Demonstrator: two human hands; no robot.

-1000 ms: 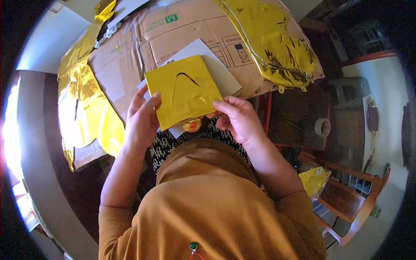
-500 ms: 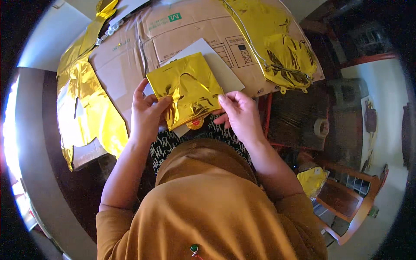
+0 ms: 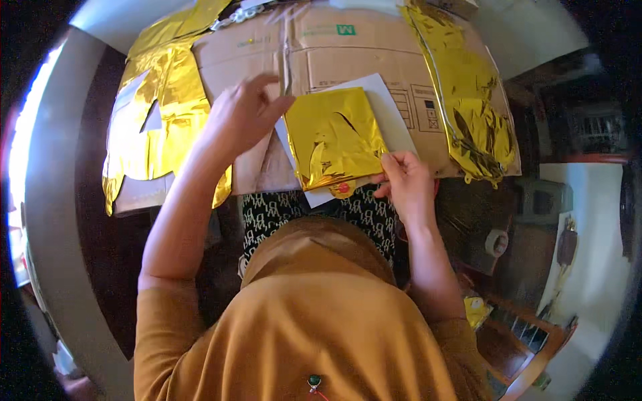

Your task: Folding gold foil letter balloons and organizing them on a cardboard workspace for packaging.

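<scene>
A square, folded gold foil sheet (image 3: 338,130) lies on a white board (image 3: 396,113) at the near edge of the flattened cardboard (image 3: 247,67). My right hand (image 3: 409,180) pinches its near right corner between thumb and fingers. Off the foil's left side, my left hand (image 3: 246,113) hovers over the cardboard, thumb and fingers apart, holding nothing. Beneath the foil's near edge a small gold and red piece (image 3: 344,190) pokes out.
Crinkled gold foil (image 3: 177,87) drapes over the cardboard's left side. On the right, another gold foil piece (image 3: 468,113) with a cord along it hangs over the edge. A roll of tape (image 3: 496,243) and a wooden chair (image 3: 535,341) are lower right.
My left hand has let go of the foil's left side and lifted away up and to the left. My right hand keeps its grip on the corner. The whole view has shifted.
</scene>
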